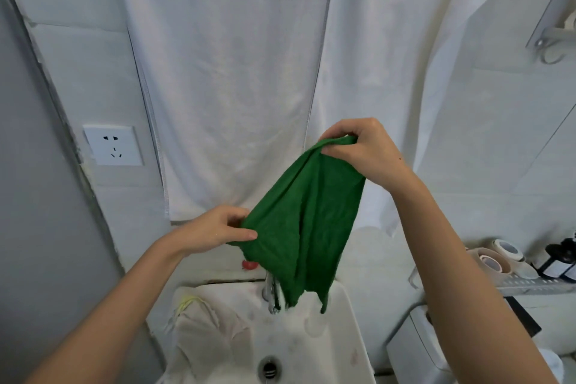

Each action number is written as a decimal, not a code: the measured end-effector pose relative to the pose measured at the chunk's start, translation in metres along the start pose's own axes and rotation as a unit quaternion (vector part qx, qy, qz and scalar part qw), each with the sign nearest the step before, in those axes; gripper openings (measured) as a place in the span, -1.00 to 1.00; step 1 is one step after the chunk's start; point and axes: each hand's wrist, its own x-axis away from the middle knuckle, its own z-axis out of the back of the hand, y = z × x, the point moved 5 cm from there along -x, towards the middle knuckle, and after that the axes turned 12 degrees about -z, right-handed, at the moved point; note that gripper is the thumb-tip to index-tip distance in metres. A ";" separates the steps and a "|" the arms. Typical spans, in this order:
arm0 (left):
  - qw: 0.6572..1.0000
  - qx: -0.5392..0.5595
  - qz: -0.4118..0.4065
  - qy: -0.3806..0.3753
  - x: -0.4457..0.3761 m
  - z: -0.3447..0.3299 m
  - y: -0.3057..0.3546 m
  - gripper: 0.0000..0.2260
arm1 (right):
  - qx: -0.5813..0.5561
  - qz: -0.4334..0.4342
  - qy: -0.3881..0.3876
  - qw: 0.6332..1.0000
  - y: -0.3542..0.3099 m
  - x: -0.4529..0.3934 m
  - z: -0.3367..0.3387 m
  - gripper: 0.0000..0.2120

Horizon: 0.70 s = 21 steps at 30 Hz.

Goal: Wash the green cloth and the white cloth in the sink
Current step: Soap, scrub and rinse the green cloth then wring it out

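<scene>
The green cloth [307,218] hangs in the air above the white sink [349,321], its lower tips dangling over the chrome tap [272,293]. My right hand [363,153] pinches its upper corner, raised high. Lower down on the left, my left hand [215,229] pinches the cloth's left edge between thumb and fingers. The white cloth [208,330] lies crumpled in the left side of the sink basin, with a yellow-green trim at its top. The drain [269,366] shows at the bottom of the basin.
A large white towel [230,72] hangs on the wall behind the sink. A wall socket [113,145] sits to the left. A metal shelf [530,282] at right holds tape rolls [495,256] and a dark bottle [561,256]. A small red object [249,264] sits behind the tap.
</scene>
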 end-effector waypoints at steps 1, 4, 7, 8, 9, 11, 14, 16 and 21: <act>1.000 -0.008 0.004 0.010 0.002 0.003 -0.004 -0.60 | -0.002 -0.008 0.000 1.000 0.003 -0.001 0.002 -0.83; 0.998 -0.043 0.004 0.036 0.003 0.015 -0.008 -0.65 | 0.020 -0.037 -0.003 0.999 0.014 -0.007 0.006 -0.83; 0.985 -0.053 -0.029 0.163 0.002 0.044 0.000 -0.92 | 0.056 -0.072 -0.046 0.995 0.028 -0.012 0.012 -0.92; 0.975 -0.052 -0.041 0.212 0.001 0.055 0.004 -0.89 | 0.064 -0.083 -0.073 0.992 0.032 -0.012 0.013 -0.96; 0.966 -0.050 -0.050 0.250 0.001 0.065 0.009 -0.86 | 0.067 -0.090 -0.098 0.989 0.037 -0.013 0.014 -0.94; 0.952 -0.054 -0.062 0.294 -0.001 0.078 0.018 -0.78 | 0.051 -0.104 -0.126 0.985 0.045 -0.014 0.013 -0.85; 0.948 -0.067 -0.069 0.303 -0.007 0.082 0.034 -0.80 | 0.000 -0.117 -0.126 0.985 0.049 -0.015 0.006 -0.79; 0.947 -0.073 -0.081 0.303 -0.012 0.081 0.044 -0.81 | -0.008 -0.122 -0.103 0.987 0.048 -0.018 0.001 -0.80; 0.941 -0.106 -0.091 0.308 -0.018 0.087 0.061 -0.90 | 0.216 -0.072 0.006 0.974 0.046 -0.029 -0.003 -0.56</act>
